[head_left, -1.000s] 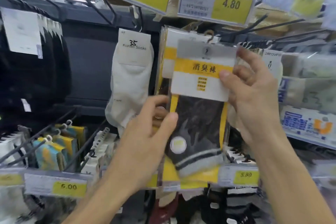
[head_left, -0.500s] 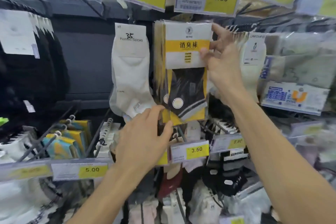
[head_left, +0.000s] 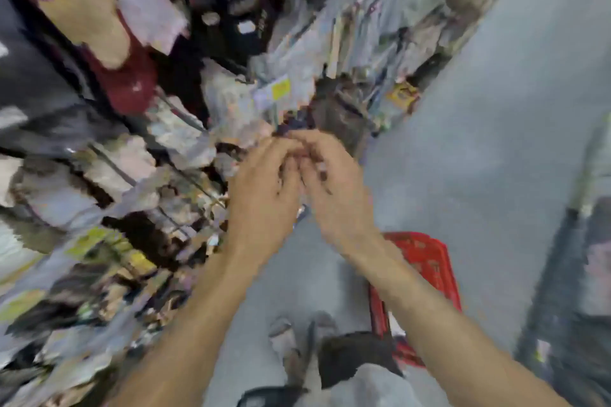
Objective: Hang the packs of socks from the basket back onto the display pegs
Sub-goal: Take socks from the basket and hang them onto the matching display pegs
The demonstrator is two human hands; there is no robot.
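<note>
My view points steeply down and everything is badly smeared. My left hand [head_left: 264,188] and right hand [head_left: 334,188] meet in the middle of the view, fingertips close together and curled inward. With the blur I cannot tell whether the fingers of either hand pinch anything or are merely bent.

The red basket [head_left: 426,258] stands on the grey floor [head_left: 496,142] below and to the right of my hands, partly hidden under my right forearm. I can make out its rim and one latticed wall. A pale scrap shows inside against that wall, too blurred to say whether it is a pack.

The packs of socks [head_left: 185,135] hang crowded on the display to my left, running from top to bottom of the view. A red-and-tan sock [head_left: 82,10] hangs at the upper left. My feet [head_left: 284,334] show on the floor beside the basket.
</note>
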